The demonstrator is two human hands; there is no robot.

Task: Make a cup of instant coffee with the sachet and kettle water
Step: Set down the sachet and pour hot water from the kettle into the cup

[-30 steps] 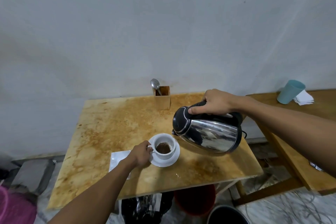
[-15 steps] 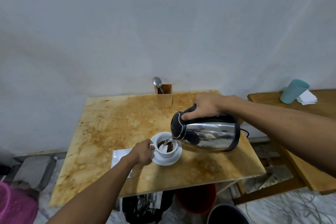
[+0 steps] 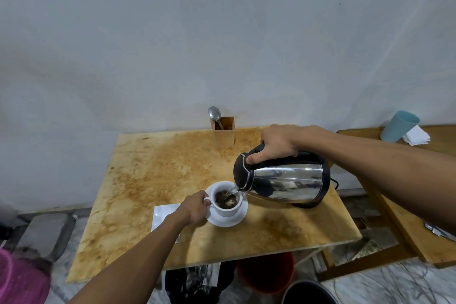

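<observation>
1. The right hand (image 3: 278,140) has its fingers (image 3: 255,158) wrapped closed around the black handle of the shiny stainless-steel electric kettle (image 3: 283,180), which lies tipped with its long axis nearly level, spout toward the left.
2. The white ceramic cup (image 3: 227,201) stands on a round white saucer (image 3: 228,219) on the stained wooden tabletop (image 3: 153,168), directly below the spout and down-left of the right fingers.
3. The left hand (image 3: 193,208) is nearer the cup; its fingers pinch the cup handle.
4. A thin stream (image 3: 233,190) enters the cup.
5. Compared with half a second earlier, dark liquid now covers the powder.
</observation>
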